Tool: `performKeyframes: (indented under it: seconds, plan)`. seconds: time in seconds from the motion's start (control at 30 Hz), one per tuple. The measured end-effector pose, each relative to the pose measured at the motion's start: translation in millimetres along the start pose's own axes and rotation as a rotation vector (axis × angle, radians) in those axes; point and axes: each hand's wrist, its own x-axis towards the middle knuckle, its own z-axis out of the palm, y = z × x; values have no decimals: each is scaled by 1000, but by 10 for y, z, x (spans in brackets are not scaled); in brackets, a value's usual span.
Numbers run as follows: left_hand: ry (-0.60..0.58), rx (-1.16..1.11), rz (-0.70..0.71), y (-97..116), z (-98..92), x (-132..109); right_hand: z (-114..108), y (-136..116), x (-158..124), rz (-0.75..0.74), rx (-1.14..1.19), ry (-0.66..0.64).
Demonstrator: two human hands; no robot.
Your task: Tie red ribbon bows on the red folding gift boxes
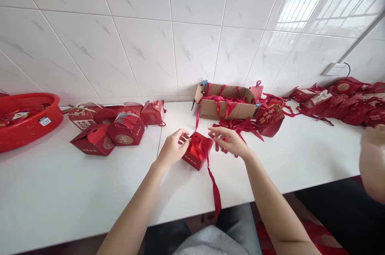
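Observation:
A small red gift box (pixel 194 160) stands on the white table in front of me, its top flaps up and a gap between them. My left hand (pixel 176 146) is at its left side, fingers curled and thumb and fingertips closed on a thin piece of red ribbon. On the right, my right hand (pixel 229 140) hovers beside the box's flap with fingers stretched and apart. A long red ribbon (pixel 214 185) runs from the box over the table's front edge. Another strand (pixel 197 118) hangs from the cardboard carton (pixel 224 109) behind.
Several red gift boxes (pixel 126 128) stand at left, near a red plastic basket (pixel 45 126). Loose ribbons (pixel 240 126) and another red box (pixel 270 120) lie at right. More boxes (pixel 343 106) line the far right, where another person's hand (pixel 373 158) shows.

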Motion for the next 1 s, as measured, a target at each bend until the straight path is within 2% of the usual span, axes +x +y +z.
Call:
performKeyframes:
  seconds: [0.23, 0.3, 0.4, 0.47, 0.63, 0.7, 0.87, 1.0]
  plan:
    - [118, -146, -72, -55, 69, 106, 95, -367, 193, -180, -167, 67]
    - [147, -201, -107, -79, 65, 131, 144, -411, 285, -116, -234, 51]
    - [163, -284, -162, -116, 57, 145, 264, -419, 402, 18, -318, -73]
    - [161, -342, -205, -138, 60, 140, 357, -393, 453, 29, -326, -125]
    - [160, -488, -262, -189, 75, 98, 463, -327, 454, 33, -226, -12]
    - [164, -497, -270, -206, 68, 78, 438, -321, 423, 64, -96, 28]
    - [168, -462, -260, -216, 74, 21, 374, -314, 380, 162, 602, 22]
    - [174, -485, -253, -218, 117, -7, 367, -329, 410, 160, 760, 116]
